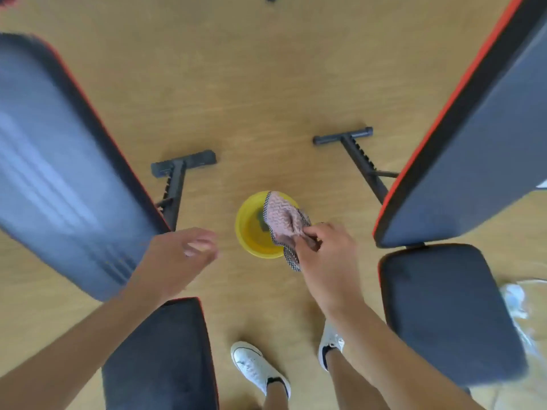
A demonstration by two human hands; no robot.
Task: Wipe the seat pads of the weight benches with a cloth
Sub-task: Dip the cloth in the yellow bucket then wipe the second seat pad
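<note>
Pinching the pink cloth (284, 223) at one bunched corner, right hand (325, 255) holds it over the yellow bowl (251, 229) on the wood floor (251, 84); cloth hangs partly across the bowl's right rim. Left hand (180, 258) is empty, fingers loosely spread, blurred, hovering left of the bowl, apart from it.

Left seat pad (165, 359) sits under the left forearm; right seat pad (450, 315) just beside the right forearm. Neither is touched by the cloth. Tilted back pads with red edging flank the aisle: left back pad (59, 161), right back pad (473, 137).

Two black frame feet (183, 164) (343, 137) lie on the floor beyond the bowl, well apart. White shoes (254, 368) stand near the bowl. Crumpled clear plastic (521, 309) sits past the right seat pad's outer edge. Open floor runs between the benches.
</note>
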